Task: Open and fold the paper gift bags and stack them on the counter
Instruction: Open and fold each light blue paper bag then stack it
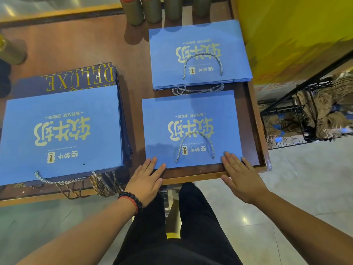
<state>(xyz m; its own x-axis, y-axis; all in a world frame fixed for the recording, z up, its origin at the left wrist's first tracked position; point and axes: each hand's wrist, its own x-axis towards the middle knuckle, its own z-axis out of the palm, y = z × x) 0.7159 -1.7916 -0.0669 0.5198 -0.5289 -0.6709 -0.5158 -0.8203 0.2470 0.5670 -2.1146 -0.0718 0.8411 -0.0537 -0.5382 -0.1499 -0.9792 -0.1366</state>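
Left hand (146,177) and right hand (238,175), spread flat, press my blue gift bag (191,129) at the bench (191,178) edge; uneven pressure risks sliding it off.

Near bag: a flat blue paper gift bag with gold lettering (191,129) lies on the brown wooden counter (76,46), its grey rope handle (194,145) resting on top.
Left hand (146,180): flat, fingers spread, fingertips on the bag's near left corner; beaded black and red bracelet (131,200) at the wrist.
Right hand (241,176): flat, palm down on the near right corner.
Far stack: a pile of matching blue bags (198,52) just beyond.
Left stack: a larger blue bag (61,131) atop dark bags printed DELUXE (80,77).
Back edge: olive cylindrical containers (152,8).
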